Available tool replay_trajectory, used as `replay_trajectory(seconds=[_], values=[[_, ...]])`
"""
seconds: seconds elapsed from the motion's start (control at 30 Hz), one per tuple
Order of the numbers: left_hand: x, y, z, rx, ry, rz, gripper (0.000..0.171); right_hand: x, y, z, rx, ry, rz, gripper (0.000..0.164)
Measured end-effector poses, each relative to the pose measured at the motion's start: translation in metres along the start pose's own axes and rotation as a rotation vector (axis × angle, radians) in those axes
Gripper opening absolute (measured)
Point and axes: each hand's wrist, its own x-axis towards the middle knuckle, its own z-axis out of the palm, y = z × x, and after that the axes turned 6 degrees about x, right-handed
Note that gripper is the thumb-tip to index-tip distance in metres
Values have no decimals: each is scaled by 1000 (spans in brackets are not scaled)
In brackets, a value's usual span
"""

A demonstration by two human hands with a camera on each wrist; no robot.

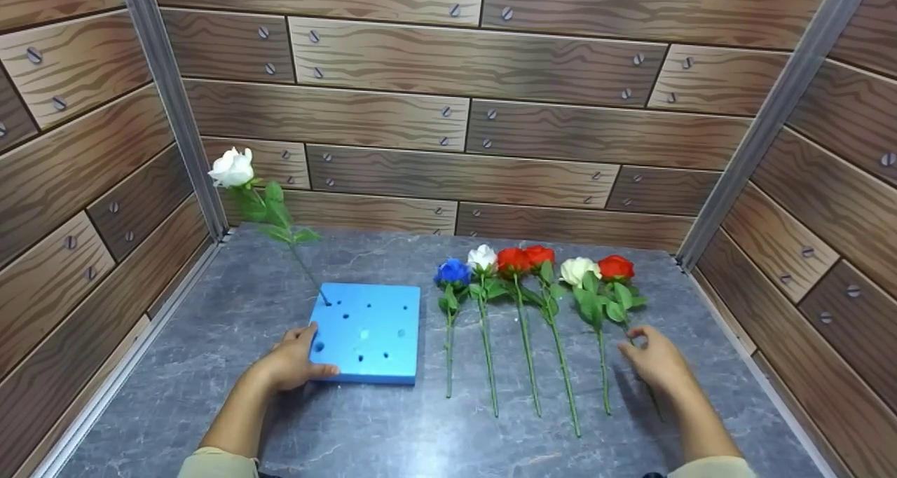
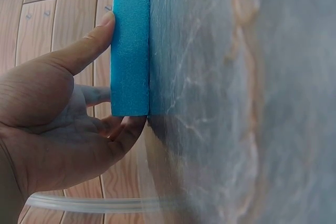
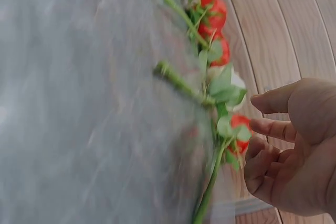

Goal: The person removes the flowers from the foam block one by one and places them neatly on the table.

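Observation:
My left hand (image 1: 291, 361) grips the front left corner of a blue foam block (image 1: 378, 334) with several holes in its top. In the left wrist view the thumb presses the block's edge (image 2: 130, 51), the other fingers beside it. One white rose (image 1: 233, 168) stands in the block's back left hole, tilted left. Over the stem of the rightmost red rose (image 1: 616, 267) is my right hand (image 1: 655, 359), thumb and index finger apart and nothing between them. That red rose (image 3: 241, 129) lies just past the fingertips in the right wrist view.
Left of that red rose lie a cream rose (image 1: 579, 271), two red roses (image 1: 514, 261), a white rose (image 1: 483, 258) and a blue rose (image 1: 453, 272), stems toward me. Wood-patterned walls (image 1: 392, 127) enclose the grey marbled table (image 1: 378, 436) at the back and sides.

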Motion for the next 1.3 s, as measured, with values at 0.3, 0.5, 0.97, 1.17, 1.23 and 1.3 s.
replay_trajectory(seconds=[0.3,0.5,0.97,1.17,1.23,1.3], values=[[1,0,0,5,-3,4,117,1,-38,13,121,-80,28,43],[1,-1,0,3,-7,9,117,-1,-55,24,204,-127,9,41],[0,-1,-2,39,0,18,114,-2,-93,58,321,-135,-61,31],[0,-1,-1,22,2,7,115,-1,-109,75,333,-145,-104,26],[0,0,-1,18,3,4,116,-1,-114,80,333,-149,-124,24],[1,0,-1,17,4,4,117,-1,-119,85,343,-156,-144,24]])
